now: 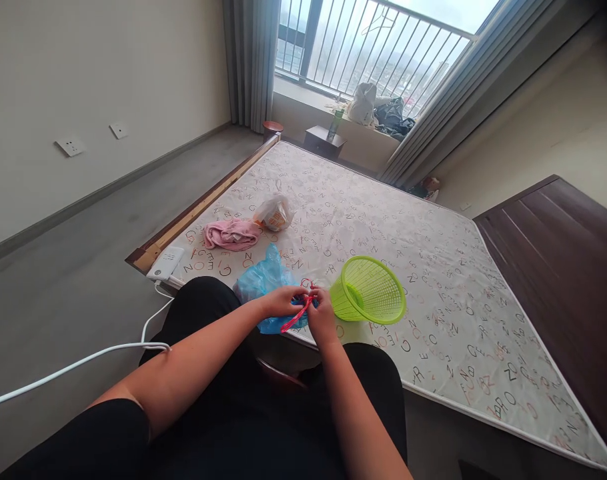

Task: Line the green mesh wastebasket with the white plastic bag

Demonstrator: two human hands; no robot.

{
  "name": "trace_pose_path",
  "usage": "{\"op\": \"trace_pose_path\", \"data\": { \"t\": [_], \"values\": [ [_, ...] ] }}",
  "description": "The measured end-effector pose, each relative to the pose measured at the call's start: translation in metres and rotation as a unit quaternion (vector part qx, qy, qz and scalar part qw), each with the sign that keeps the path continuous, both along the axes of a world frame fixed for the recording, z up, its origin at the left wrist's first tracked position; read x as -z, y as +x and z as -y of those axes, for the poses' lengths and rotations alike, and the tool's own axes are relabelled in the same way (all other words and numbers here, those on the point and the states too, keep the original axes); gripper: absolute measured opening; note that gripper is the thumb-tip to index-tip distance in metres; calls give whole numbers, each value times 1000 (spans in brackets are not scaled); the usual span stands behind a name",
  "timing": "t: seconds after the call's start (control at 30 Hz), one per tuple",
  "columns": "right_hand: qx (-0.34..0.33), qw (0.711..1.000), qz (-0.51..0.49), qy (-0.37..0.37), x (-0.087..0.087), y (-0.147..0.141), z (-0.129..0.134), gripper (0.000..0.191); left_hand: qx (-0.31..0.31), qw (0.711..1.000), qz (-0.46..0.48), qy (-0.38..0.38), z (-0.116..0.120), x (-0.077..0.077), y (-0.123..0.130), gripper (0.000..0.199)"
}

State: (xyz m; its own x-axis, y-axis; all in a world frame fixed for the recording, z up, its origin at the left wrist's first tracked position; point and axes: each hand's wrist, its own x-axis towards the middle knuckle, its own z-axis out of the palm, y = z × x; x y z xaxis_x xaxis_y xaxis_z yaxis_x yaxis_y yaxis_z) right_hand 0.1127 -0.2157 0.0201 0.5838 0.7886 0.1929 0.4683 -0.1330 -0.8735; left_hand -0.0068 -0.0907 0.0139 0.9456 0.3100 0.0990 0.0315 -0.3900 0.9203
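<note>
My left hand (pixel 283 301) and my right hand (pixel 321 315) meet over the mattress edge, fingers closed on a red plastic strip (pixel 296 320). One end of the strip hangs down to the left, and a thin red loop shows above the fingertips. Whether it is knotted is hidden by my fingers. Behind and below my left hand lies a crumpled blue plastic bag (pixel 266 275). Just right of my right hand, a light green mesh basket (pixel 339 301) rests tilted, its opening turned to the right.
On the mattress (pixel 448 293) lie a folded pink cloth (pixel 231 235) and a tied translucent plastic bag (pixel 275 213). A white power strip (pixel 165 263) sits at the left corner; its white cable (pixel 83 371) passes by my left forearm. A dark headboard (pixel 558 267) stands right.
</note>
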Motion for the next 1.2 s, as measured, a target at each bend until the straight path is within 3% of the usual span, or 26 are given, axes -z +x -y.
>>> {"op": "trace_pose_path", "data": {
  "t": [0.1,0.2,0.27,0.37,0.5,0.57,0.7,0.8,1.03,1.13,1.2],
  "values": [
    [-14,1000,4,-26,4,8,1,7,-25,999,-40,27,-4,4,1,21],
    [-80,987,-12,-137,9,17,1,15,-48,997,-61,20,-12,6,-1,25],
    [-87,980,-10,-179,12,19,2,17,-47,998,-50,8,-15,6,-2,21],
    [-27,990,26,-133,14,20,3,11,-56,998,-41,-12,-17,5,-3,21],
    [64,994,-11,-89,16,28,5,12,-129,991,-22,-40,-19,0,-1,32],
    [103,988,-76,-81,16,34,7,21,-192,975,8,-115,-23,-3,1,36],
    [141,978,-148,-48,13,37,9,34,-293,900,59,-316,-30,-8,3,37],
    [156,977,-133,-53,7,30,8,31,-290,883,108,-353,-31,-12,1,35],
    [141,969,-205,5,-5,18,2,27,-139,921,73,-356,-18,-20,0,73],
    [140,974,-180,-8,-6,14,3,17,-144,909,76,-385,-17,-24,1,77],
    [115,985,-122,-43,-4,12,5,12,-178,883,108,-420,-21,-29,-1,77]
  ]
}}
